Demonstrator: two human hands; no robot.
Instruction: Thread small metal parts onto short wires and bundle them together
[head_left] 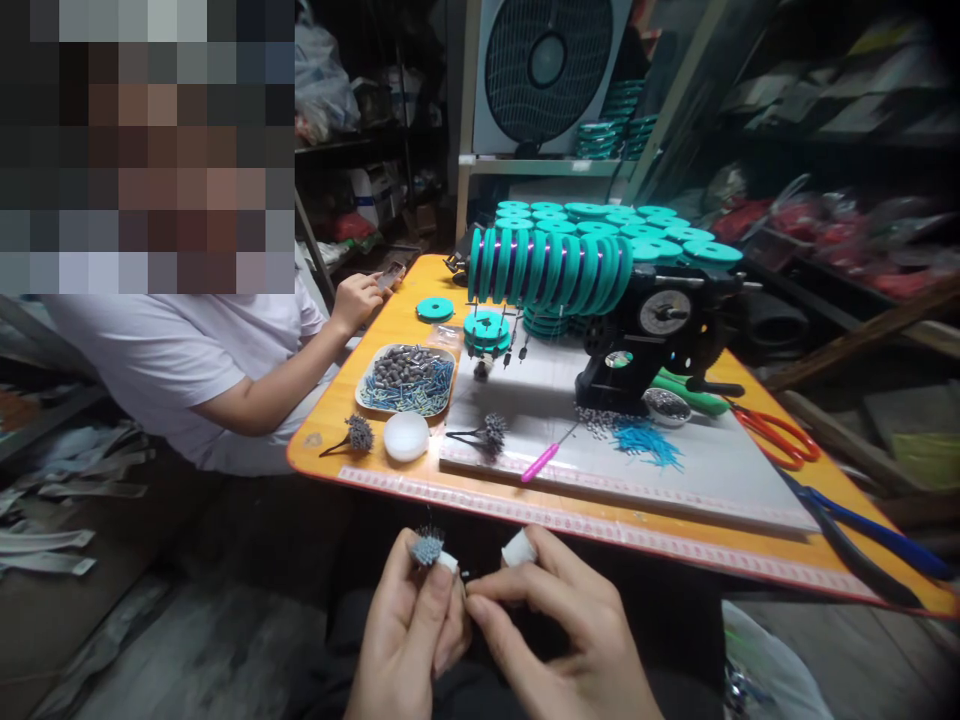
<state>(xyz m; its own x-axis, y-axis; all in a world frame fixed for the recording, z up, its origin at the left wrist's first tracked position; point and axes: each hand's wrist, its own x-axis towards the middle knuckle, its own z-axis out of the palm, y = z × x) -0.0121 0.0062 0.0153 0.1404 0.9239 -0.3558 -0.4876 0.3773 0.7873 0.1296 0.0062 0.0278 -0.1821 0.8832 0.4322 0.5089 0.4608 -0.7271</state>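
**Desk:** Nearest the lens, what do the hands hold?

**Photographer:** Low in frame, below the table's front edge, the left hand (409, 640) pinches a small bristly grey cluster (427, 548) between thumb and forefinger, its fingers closed on the stem under the head. The right hand (570, 640) is curled, its fingertips meeting the left's at the stem; a white tape wrap (518, 548) covers one fingertip. Whether the right hand actually grips anything is too small to tell.

**Desk:** How would that cluster handle?

**Photographer:** By its look, very light and prickly, with fine pieces that could bend or shake loose. The stem below the head seems the safe place to take it, not the spiky top.

**Desk:** And beyond the hands?

**Photographer:** On the orange table (330, 430) lie two more clusters (491, 432), one by a white round lid (406, 437), the other on a pale work board (675, 480) near a pink-handled tool (541, 462). Farther in, a tray of small grey and blue parts (409, 380), loose blue slivers (645, 440), red scissors (776, 435) and blue-handled pliers (877, 535). Behind them, a black machine (652, 340) carries a row of teal spools (547, 268), with more stacked flat at the back. At the left, a co-worker's hand (358, 298) holds a small item at the far table edge. A fan (551, 65) stands at the rear.
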